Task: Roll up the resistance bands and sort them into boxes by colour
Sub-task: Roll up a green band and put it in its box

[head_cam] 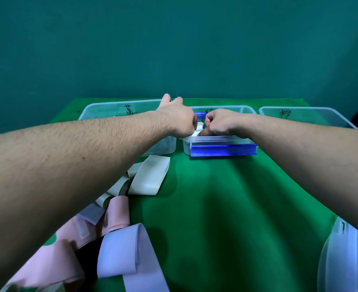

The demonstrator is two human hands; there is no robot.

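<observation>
Reaching forward over the green table [226, 197], the person has both hands down in the middle clear box [220, 142], the one with blue clips on its near and far edges. The left hand [180, 121] and the right hand [218, 123] meet over a pale rolled band [199, 128]; the fingers of each are curled in a tight grip on it from either side, and the roll sits low inside that box. Only a small part of the roll shows between the knuckles, so its colour is hard to judge.

To the left stands another clear box [102, 108], to the right a third [312, 114], each with a dark handwritten mark on its far wall. On the near left of the table lies a loose heap of unrolled bands: a pale grey-green one [150, 175] just in front of the left box, a pink one [117, 213] nearer, and a lilac one [121, 253] nearest, overlapping each other. A translucent lid [342, 256] rests at the near right edge.
</observation>
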